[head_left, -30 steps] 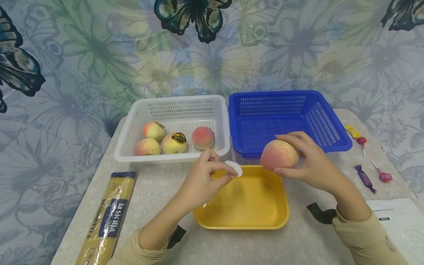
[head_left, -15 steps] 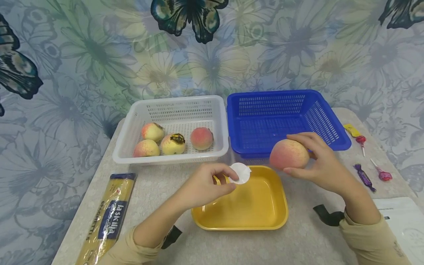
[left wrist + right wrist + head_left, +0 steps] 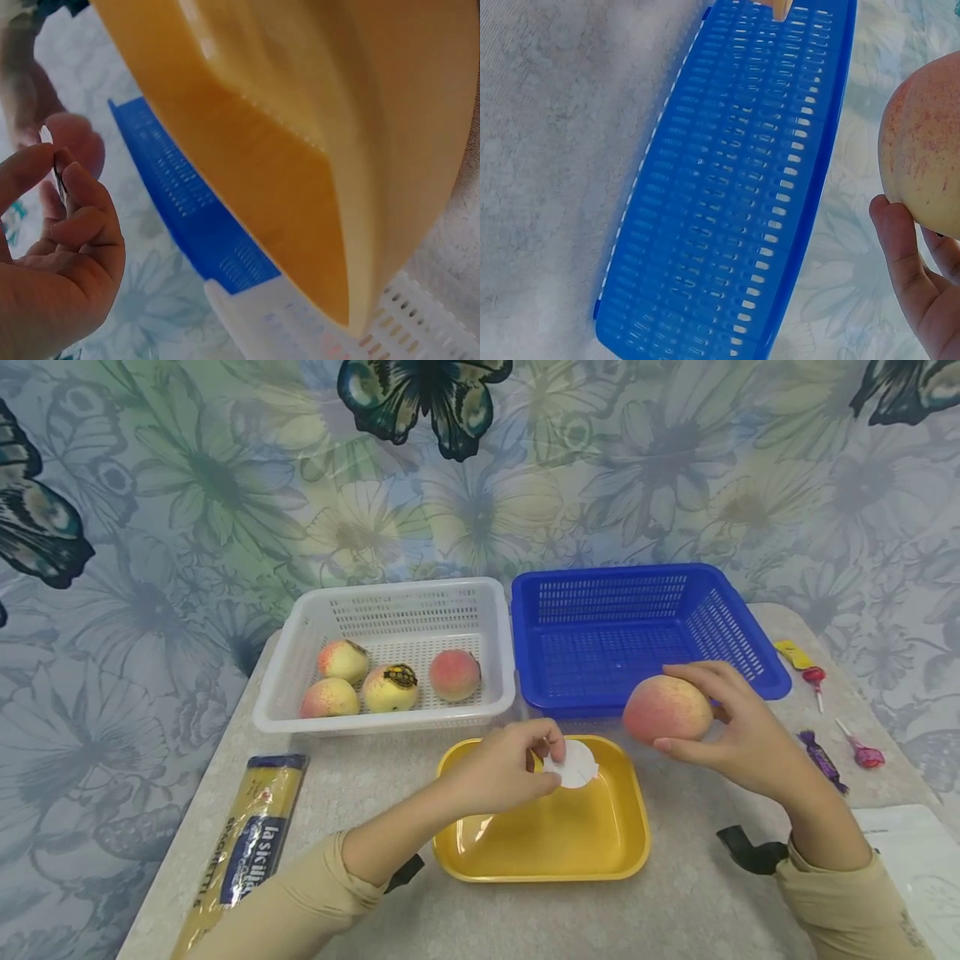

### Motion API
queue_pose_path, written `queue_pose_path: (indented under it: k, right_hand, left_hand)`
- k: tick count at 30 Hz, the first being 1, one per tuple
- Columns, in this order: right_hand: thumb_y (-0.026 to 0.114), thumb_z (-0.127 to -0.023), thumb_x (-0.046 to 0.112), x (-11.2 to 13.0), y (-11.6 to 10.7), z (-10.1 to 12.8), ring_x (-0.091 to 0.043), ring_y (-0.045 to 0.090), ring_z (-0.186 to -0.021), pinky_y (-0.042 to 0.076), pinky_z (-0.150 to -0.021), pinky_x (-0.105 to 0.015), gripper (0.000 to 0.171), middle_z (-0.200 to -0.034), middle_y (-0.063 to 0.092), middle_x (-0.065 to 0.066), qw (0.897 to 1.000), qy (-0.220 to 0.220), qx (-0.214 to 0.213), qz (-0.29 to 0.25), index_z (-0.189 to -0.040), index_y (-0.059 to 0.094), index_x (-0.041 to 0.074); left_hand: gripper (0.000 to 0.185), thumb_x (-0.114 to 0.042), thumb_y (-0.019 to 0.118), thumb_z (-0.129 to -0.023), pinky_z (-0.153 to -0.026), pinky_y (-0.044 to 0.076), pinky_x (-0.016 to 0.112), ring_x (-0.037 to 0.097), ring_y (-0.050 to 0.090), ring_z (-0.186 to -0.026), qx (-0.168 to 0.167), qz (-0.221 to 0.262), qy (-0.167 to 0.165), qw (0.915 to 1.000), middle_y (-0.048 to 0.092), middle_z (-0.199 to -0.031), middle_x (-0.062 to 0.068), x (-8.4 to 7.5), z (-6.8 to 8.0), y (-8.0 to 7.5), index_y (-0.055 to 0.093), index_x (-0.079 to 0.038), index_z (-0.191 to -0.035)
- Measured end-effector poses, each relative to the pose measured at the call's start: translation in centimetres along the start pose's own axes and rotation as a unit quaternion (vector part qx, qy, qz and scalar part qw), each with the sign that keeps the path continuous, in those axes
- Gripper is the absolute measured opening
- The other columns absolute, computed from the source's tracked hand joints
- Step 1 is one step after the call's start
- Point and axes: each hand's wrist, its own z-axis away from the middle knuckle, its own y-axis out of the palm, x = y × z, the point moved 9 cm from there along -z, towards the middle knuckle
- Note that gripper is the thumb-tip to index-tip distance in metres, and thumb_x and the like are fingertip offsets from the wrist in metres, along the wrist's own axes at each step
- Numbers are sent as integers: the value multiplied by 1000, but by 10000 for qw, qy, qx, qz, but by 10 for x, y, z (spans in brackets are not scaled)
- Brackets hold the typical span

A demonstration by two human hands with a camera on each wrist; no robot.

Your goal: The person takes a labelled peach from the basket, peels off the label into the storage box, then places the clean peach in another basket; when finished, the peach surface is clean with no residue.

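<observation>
In the head view my left hand [image 3: 510, 768] pinches a round white sticker [image 3: 576, 765], its pale side showing, above the yellow tray [image 3: 555, 860]. The left wrist view shows the sticker nearly edge-on between thumb and fingers of the left hand [image 3: 75, 255]. My right hand [image 3: 742, 735] grips a pink-yellow peach [image 3: 666, 710] in front of the blue basket [image 3: 600, 703], right of the tray. Part of that peach [image 3: 930, 142] appears in the right wrist view, with fingers beneath it. The two hands are apart.
A white basket [image 3: 390, 722] with several peaches [image 3: 390, 687] stands at the back left. A spaghetti pack [image 3: 247, 852] lies at the left. On the right are lollipops [image 3: 868, 757], a purple-wrapped candy [image 3: 822, 762] and a white sheet [image 3: 918, 843].
My left hand has moved right with the sticker, which has turned to show its round face. The right hand has shifted a little right with the peach.
</observation>
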Motion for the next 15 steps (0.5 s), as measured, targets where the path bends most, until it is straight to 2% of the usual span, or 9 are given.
queue_pose_path:
  k: [4,7,12,15]
  right_hand:
    - [90,-71,11,-5,-2,0,-3,44,-116,38,-87,-1,76,-134,49,3,10000,54,-66,13,-139,57,21]
    - [90,-70,11,-8,-3,0,-3,44,-115,39,-87,-2,77,-133,48,4,9999,74,-90,36,-139,57,21]
    - [90,-70,11,-11,-5,0,-4,44,-115,38,-86,-1,77,-133,48,4,9998,120,-135,37,-139,57,21]
    - [90,-71,12,-12,-5,1,-4,44,-115,39,-86,-2,76,-134,48,3,9998,154,-145,26,-139,57,21]
  left_hand:
    - [22,-10,72,-85,-64,48,22,10,57,-72,318,-216,-152,9991,64,-89,-4,5,-11,16,59,-22,-98]
    - [24,-9,74,-83,-64,47,21,9,57,-74,493,-438,-274,9974,63,-86,-5,12,-21,28,59,-21,-98]
    - [24,-11,77,-80,-63,45,20,8,55,-70,639,-1009,-451,9918,60,-81,-6,23,-36,44,63,-20,-98]
    - [23,-10,76,-80,-63,45,19,8,54,-68,662,-1032,-494,9912,59,-78,-5,27,-41,47,65,-19,-98]
